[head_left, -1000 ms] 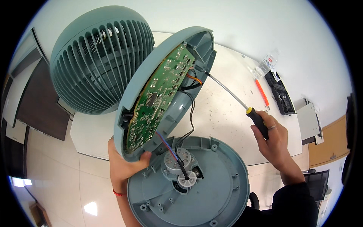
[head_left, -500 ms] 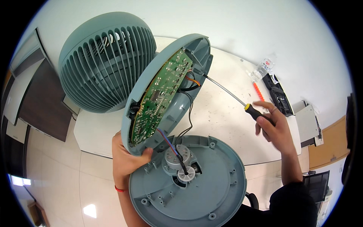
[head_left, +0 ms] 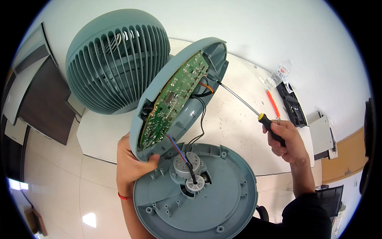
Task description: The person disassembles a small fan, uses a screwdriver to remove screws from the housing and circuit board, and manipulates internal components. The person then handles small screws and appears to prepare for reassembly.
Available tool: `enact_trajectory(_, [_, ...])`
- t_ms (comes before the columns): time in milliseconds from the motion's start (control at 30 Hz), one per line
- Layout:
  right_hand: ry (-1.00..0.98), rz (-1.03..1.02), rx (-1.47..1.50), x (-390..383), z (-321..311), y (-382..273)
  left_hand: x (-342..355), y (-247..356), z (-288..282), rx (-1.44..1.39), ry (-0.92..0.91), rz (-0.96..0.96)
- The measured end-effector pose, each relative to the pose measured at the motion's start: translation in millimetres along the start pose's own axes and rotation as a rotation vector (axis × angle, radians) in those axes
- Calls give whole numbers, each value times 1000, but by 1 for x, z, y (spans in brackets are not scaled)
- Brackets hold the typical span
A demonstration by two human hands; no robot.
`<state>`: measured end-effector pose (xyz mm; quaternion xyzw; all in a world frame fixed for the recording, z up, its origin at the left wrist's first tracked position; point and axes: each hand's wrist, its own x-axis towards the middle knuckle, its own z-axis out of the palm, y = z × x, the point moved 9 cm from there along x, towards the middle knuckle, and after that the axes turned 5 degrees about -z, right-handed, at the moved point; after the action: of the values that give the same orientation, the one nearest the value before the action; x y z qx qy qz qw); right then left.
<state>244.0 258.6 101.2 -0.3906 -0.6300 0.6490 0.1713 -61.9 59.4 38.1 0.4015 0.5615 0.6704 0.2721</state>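
Note:
My left hand [head_left: 133, 165] grips the near edge of the fan's upper base shell [head_left: 191, 115], thumb inside its rim, and holds it tilted up. A green circuit board [head_left: 171, 99] lies inside that shell. Wires [head_left: 201, 119] run from it down to the round lower base plate [head_left: 215, 203], which carries a silver motor [head_left: 187, 164] and a white hub. My right hand [head_left: 288, 139] is closed around the black and yellow handle of a screwdriver [head_left: 274, 129]. Its tip meets the shell's far right edge; whether it sits in a screw is too small to tell.
The slatted fan head [head_left: 117, 63] stands behind the shell at the left. On the white table [head_left: 238, 139] dark specks are scattered. At its right edge lie an orange stick-like tool [head_left: 273, 102], a clear plastic bottle [head_left: 278, 75] and a black tool case [head_left: 292, 105].
My right hand's fingers have changed from loosely spread on the screwdriver handle to wrapped fully round it. The left hand still holds the shell. The view has shifted slightly.

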Motion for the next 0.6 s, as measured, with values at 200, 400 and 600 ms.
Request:
enact_trajectory(200, [83,-154,-232,-10,1,-9,2,-1,4,-40,-5,-20])
enact_trajectory(400, [384,-839,-1417,-42,39,-47,0,-9,0,-79,8,-68])
enact_trajectory(600, [324,-659,-1174,-30,21,-37,1,-3,1,-50,9,-38])
